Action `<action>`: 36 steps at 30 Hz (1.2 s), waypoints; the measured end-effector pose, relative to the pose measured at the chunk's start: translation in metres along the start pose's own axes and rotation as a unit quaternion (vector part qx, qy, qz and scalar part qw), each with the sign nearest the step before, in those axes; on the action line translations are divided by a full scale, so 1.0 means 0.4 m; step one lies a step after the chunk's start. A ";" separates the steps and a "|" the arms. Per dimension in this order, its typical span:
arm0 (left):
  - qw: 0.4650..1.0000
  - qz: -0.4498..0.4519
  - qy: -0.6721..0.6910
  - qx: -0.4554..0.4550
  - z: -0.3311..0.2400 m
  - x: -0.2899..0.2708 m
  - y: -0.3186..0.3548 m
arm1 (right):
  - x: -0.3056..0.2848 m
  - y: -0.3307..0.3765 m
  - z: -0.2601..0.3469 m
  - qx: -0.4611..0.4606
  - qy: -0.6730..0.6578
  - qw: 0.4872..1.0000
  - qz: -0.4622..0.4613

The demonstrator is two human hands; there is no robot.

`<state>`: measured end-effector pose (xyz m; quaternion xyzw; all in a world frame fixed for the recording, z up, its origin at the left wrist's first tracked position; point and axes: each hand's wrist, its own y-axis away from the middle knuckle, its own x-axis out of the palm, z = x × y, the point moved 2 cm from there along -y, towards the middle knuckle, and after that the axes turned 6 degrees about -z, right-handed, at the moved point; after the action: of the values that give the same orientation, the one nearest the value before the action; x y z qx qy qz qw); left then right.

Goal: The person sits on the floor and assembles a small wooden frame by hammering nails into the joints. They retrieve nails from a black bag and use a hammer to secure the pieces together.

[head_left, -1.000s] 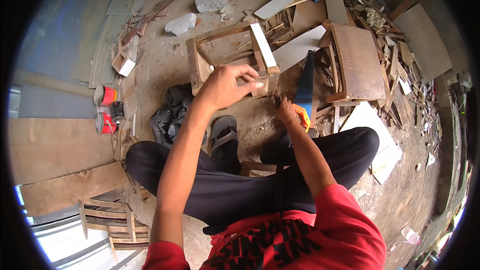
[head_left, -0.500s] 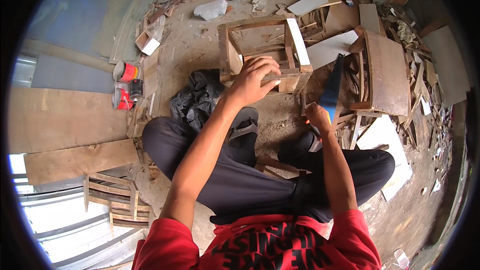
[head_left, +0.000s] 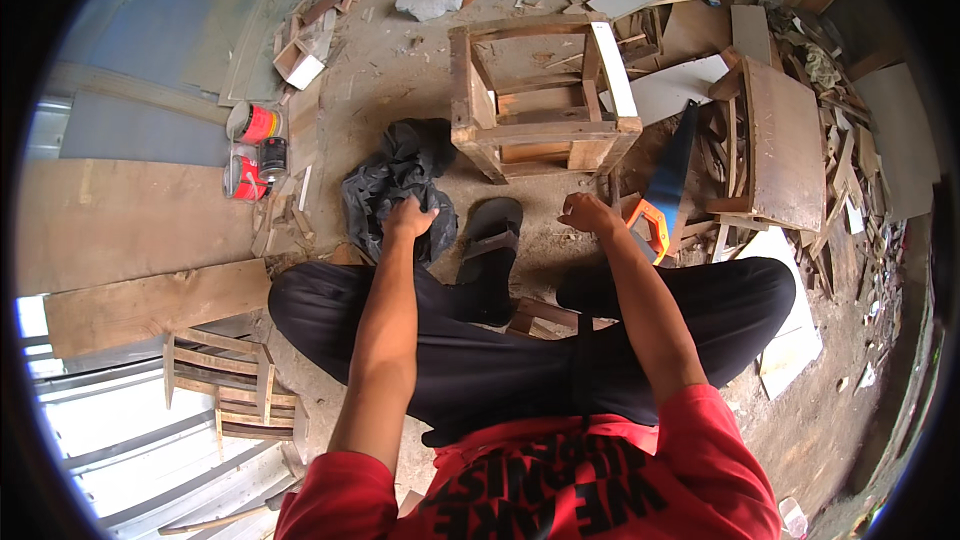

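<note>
My left hand (head_left: 408, 216) is at the crumpled black plastic bag (head_left: 385, 180), its thumb out to the side. The fingertips are lost against the dark plastic, so their grip does not show. In front of my right foot, my right hand (head_left: 590, 212) has its fingers curled together; what they hold, if anything, is hidden. Right of it lies a handsaw (head_left: 668, 180) with a blue blade and an orange handle. A small wooden stool frame (head_left: 545, 132), one rail topped by a white strip, stands beyond both hands and touches neither.
A second wooden stool or box (head_left: 785, 145) lies on its side to the right, among wood scraps. Paint cans (head_left: 258, 123) stand at the left. White boards (head_left: 670, 90) and concrete chunks (head_left: 430, 0) lie farther off. A slatted wooden piece (head_left: 225, 375) is at lower left.
My left hand has left the stool frame and come back to the black bag. My right hand has moved left, away from the saw handle, which now shows.
</note>
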<state>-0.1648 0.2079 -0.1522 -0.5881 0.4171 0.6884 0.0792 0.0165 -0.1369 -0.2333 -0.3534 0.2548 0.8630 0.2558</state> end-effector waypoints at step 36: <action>0.767 -0.079 0.362 -0.525 0.049 0.202 -0.043 | 0.037 0.072 0.045 0.013 0.001 1.000 0.020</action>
<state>-0.1928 0.2011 -0.2320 -0.7743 -0.0593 0.5276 -0.3443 -0.0189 -0.1432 -0.2257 -0.3456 0.2735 0.8642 0.2428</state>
